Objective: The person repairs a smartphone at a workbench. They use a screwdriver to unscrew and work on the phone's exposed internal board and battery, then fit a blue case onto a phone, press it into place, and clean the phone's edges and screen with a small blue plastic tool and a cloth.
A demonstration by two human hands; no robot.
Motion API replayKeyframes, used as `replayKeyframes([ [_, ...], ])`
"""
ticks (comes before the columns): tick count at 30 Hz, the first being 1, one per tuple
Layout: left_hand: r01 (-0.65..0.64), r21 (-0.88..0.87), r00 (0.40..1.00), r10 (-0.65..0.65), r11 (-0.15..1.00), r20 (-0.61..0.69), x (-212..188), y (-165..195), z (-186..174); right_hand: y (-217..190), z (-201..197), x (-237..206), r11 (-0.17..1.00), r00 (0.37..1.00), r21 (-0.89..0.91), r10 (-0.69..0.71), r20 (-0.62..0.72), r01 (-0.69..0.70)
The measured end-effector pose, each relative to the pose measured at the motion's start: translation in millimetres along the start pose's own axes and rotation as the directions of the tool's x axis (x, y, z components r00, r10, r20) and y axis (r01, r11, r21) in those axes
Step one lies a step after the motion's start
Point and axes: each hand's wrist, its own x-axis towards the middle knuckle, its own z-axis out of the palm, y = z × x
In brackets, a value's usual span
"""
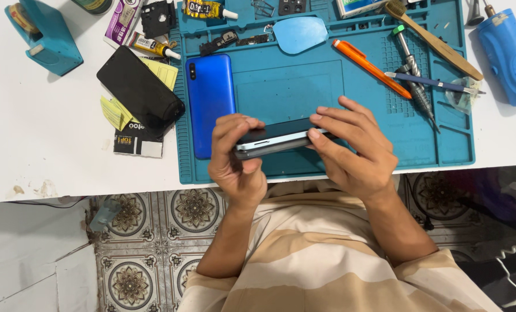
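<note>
At the far left of the white desk point(38, 144) sits a teal tape dispenser point(44, 37). Next comes a black screen panel point(139, 89) lying flat over yellow slips, then a blue back cover point(210, 104) resting on the left part of the teal work mat point(443, 138).

Your left hand point(235, 159) is clenched around the left end of the phone point(278, 138), fingers curled over the top and the thumb pressed on the near edge. The phone sits between your two hands, turned edge-on to you, raised just above the mat's front edge. Your right hand point(353, 150) grasps the other end — fingers spread along the top face, thumb under the near side.

The phone looks light and stiff, but it is thin, smooth and probably slippery, and the dark glass face is likely the fragile part. The metal frame along the edges looks like the safe place to hold; pressing on the middle of the glass could crack it. Both wrists are bent inward, forearms coming up from your lap, elbows low.

Further right on the mat lie an orange pen point(370, 68), a blue pen point(431, 82) and a wooden brush point(434, 40). Off the mat at the far right is a blue handheld tool point(509, 55).
</note>
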Motion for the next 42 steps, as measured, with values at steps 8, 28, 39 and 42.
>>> replayKeyframes([
  [8,-0.033,0.17,0.998,0.024,0.985,0.057,5,11,10,5,-10,-1,0.999,0.995,0.05,0.017,0.094,-0.022],
  [28,-0.085,0.125,0.994,0.075,0.989,0.078,13,36,21,-17,-42,32,0.997,0.955,0.033,0.06,0.289,-0.073],
  [39,-0.19,0.452,0.969,0.093,0.872,0.229,-2,61,30,-44,-44,29,0.999,0.987,0.029,0.01,0.163,-0.015],
  [42,-0.195,0.463,0.96,0.072,0.865,0.27,-2,66,27,-46,-42,30,0.998,0.991,0.058,0.027,0.135,-0.035],
])
